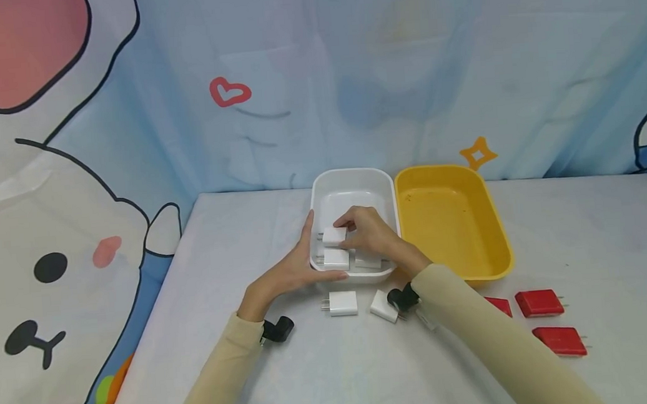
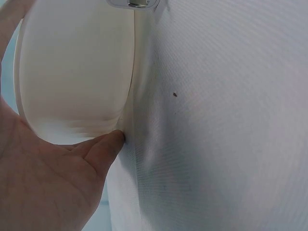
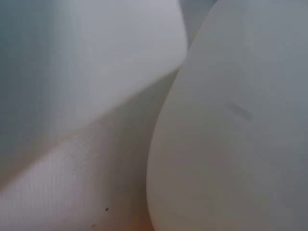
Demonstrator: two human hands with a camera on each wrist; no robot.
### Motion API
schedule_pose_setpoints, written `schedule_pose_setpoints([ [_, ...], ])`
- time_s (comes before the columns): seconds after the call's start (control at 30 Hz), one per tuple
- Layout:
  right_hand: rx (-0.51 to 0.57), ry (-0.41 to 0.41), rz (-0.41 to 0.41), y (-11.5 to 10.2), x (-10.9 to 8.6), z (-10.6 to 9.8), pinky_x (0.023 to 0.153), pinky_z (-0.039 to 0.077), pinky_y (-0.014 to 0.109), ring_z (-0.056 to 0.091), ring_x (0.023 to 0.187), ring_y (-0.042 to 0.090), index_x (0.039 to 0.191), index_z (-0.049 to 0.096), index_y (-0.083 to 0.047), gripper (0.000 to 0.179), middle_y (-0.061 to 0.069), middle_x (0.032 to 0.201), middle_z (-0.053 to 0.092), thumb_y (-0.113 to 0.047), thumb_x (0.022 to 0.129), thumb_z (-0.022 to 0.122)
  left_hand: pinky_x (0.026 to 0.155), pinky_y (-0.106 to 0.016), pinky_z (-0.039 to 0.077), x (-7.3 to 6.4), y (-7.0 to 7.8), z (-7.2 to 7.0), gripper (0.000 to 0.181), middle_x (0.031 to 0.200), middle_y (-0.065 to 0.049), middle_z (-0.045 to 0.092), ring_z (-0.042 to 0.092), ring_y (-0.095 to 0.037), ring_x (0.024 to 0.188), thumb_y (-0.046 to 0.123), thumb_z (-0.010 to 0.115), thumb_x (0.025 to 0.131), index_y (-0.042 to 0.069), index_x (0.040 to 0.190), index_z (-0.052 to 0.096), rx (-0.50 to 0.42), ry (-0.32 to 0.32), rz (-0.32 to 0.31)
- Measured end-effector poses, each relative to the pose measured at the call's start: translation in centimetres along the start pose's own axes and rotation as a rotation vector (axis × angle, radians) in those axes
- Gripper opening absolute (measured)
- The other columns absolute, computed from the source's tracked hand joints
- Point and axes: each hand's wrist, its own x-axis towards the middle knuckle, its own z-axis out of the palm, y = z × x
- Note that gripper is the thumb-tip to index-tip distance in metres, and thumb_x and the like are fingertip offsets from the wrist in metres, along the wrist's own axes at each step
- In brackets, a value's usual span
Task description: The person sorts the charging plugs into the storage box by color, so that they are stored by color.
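My right hand (image 1: 367,231) reaches into the white plastic tub (image 1: 355,175) and pinches a white charger plug (image 1: 334,236) between thumb and fingers. Directly in front of it in the tub lies another white charger (image 1: 336,259), with one more (image 1: 368,261) under the right hand. My left hand (image 1: 290,268) is spread round the tub's front left corner, fingers straight along the side and thumb along the front rim. The left wrist view shows this hand (image 2: 53,178) against the tub wall (image 2: 77,72). A blurred pale wall (image 3: 226,120) fills much of the right wrist view.
A yellow tub (image 1: 502,264) stands right beside the white one. In front of the tubs lie a white charger (image 1: 343,303) and a tilted one (image 1: 383,307). Several red chargers (image 1: 539,303) lie at the right, one partly behind the right sleeve. A printed curtain (image 1: 316,102) hangs behind the table.
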Motion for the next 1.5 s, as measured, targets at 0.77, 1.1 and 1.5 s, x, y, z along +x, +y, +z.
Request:
schedule_pose_setpoints([
  [0.77, -0.031, 0.048, -0.064, -0.9, -1.7, -2.0, 0.098, 0.056, 0.046, 0.068, 0.107, 0.037, 0.123, 0.070, 0.011, 0.043, 0.022, 0.114, 0.067, 0.000, 0.084, 0.085, 0.124, -0.047, 0.023, 0.3, 0.3, 0.0, 0.139, 0.176, -0.004, -0.001, 0.015, -0.018, 0.157, 0.040, 0.088, 0.083, 0.023, 0.164, -0.024, 0.015, -0.007, 0.015],
  [1.1, -0.080, 0.068, -0.216, -2.4, -8.9, -6.4, 0.093, 0.057, 0.051, 0.069, 0.105, 0.033, 0.120, 0.074, 0.001, 0.040, 0.011, 0.114, 0.068, -0.002, 0.083, 0.088, 0.125, -0.048, 0.022, 0.3, -0.1, 0.0, 0.139, 0.174, -0.005, 0.008, 0.021, -0.019, 0.155, 0.029, 0.090, 0.083, 0.024, 0.164, -0.023, -0.034, -0.004, 0.047],
  [1.5, -0.066, 0.118, -0.384, 0.8, -17.4, -8.4, 0.085, 0.053, 0.013, 0.063, 0.097, 0.008, 0.116, 0.079, -0.017, 0.054, -0.010, 0.108, 0.069, 0.000, 0.069, 0.096, 0.126, -0.050, 0.017, 0.3, 0.1, 0.2, 0.140, 0.176, -0.005, -0.002, 0.010, -0.019, 0.159, 0.031, 0.089, 0.082, 0.023, 0.164, -0.024, -0.017, 0.002, 0.035],
])
